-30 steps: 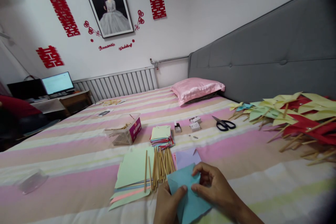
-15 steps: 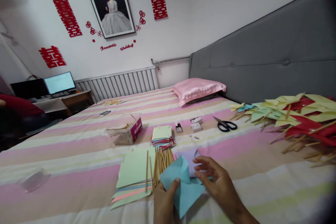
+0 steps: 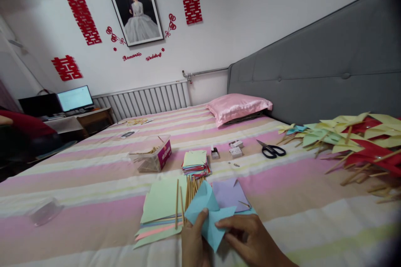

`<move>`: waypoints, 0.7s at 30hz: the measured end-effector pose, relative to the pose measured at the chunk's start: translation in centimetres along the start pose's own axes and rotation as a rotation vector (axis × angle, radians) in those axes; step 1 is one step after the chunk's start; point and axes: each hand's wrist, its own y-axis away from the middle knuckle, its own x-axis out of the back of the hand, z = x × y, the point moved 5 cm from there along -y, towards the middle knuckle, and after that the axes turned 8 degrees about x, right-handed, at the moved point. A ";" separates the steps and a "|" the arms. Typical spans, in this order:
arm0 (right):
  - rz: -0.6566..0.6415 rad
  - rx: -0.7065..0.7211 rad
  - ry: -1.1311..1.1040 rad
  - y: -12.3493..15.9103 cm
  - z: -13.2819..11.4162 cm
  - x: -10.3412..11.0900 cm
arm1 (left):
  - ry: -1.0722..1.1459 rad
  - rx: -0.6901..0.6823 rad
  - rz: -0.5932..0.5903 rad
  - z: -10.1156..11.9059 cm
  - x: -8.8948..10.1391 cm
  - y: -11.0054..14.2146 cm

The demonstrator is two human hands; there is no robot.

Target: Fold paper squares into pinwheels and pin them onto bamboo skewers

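My left hand (image 3: 193, 240) grips a light blue paper pinwheel (image 3: 202, 200), its thumb pressed on the middle where folded corners meet. The fingers of my right hand (image 3: 250, 235) pinch the pinwheel's lower right blade. Just behind it lies a purple paper sheet (image 3: 230, 194) with a cut corner and a thin stick on it. A row of wooden sticks (image 3: 191, 187) is partly covered by the pinwheel. To the left, pale green sheets (image 3: 163, 200) rest on other coloured paper, with two sticks on top. Any pin at the pinwheel's centre is hidden by my thumb.
Beyond stand a stack of square papers (image 3: 194, 159), a clear box of sticks (image 3: 150, 160), small white boxes (image 3: 235, 151) and black-handled scissors (image 3: 272, 150). Finished pinwheels (image 3: 354, 137) pile up at right. A pink pillow (image 3: 239, 108) lies behind. A person's red sleeve (image 3: 25, 127) shows far left.
My right hand has moved left and down onto the pinwheel's blade, its fingers closing on the paper. The pinwheel has shifted slightly left, uncovering more of the purple sheet.
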 end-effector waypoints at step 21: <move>0.271 -0.237 -0.325 -0.7 1.9 -0.1 | -0.157 -0.112 0.056 -0.4 -0.1 -0.2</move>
